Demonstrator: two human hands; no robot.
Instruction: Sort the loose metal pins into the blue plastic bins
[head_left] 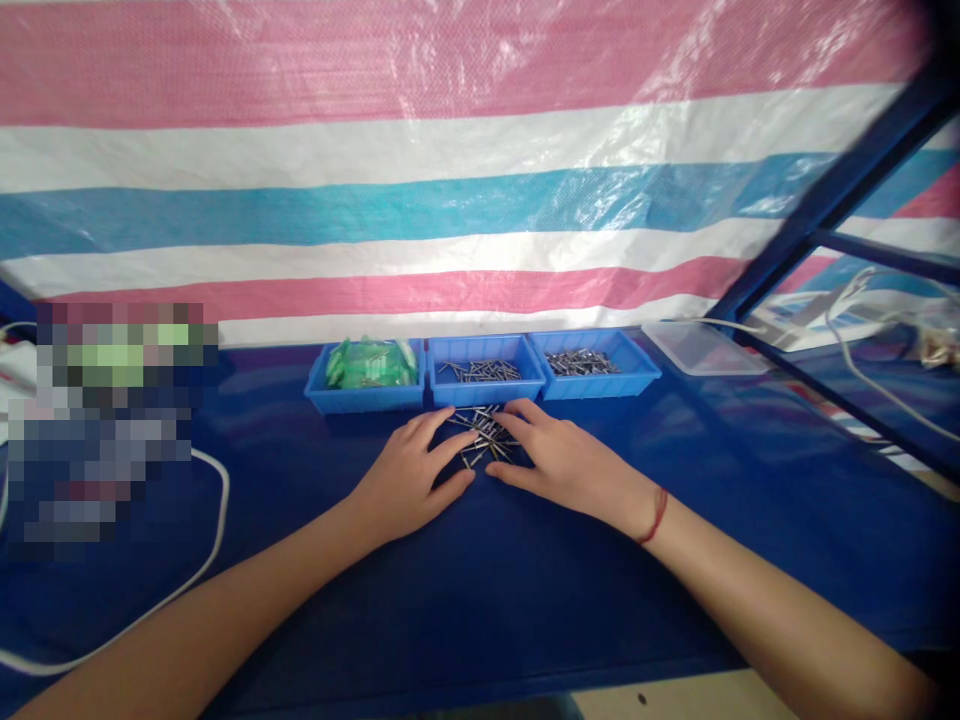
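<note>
A loose pile of thin metal screws or nails [487,436] lies on the blue tabletop; their exact kind is too small to tell. From the left, my left hand [412,468] touches the pile's edge with fingers spread. My right hand [559,455], a red string at its wrist, curves around the other side with fingertips apart. Just behind the pile stands the middle blue bin [487,350], holding similar metal pieces [480,371]. The right blue bin [634,362] holds more small metal pieces [581,362]. In the left blue bin [367,400] are green plastic packets [371,362].
A clear plastic lid [705,350] lies right of the bins. A white cable [225,485] loops across the left of the table [465,610]. Striped sheeting [450,210] hangs behind, and a dark blue frame [817,220] rises on the right. The far left is blurred out.
</note>
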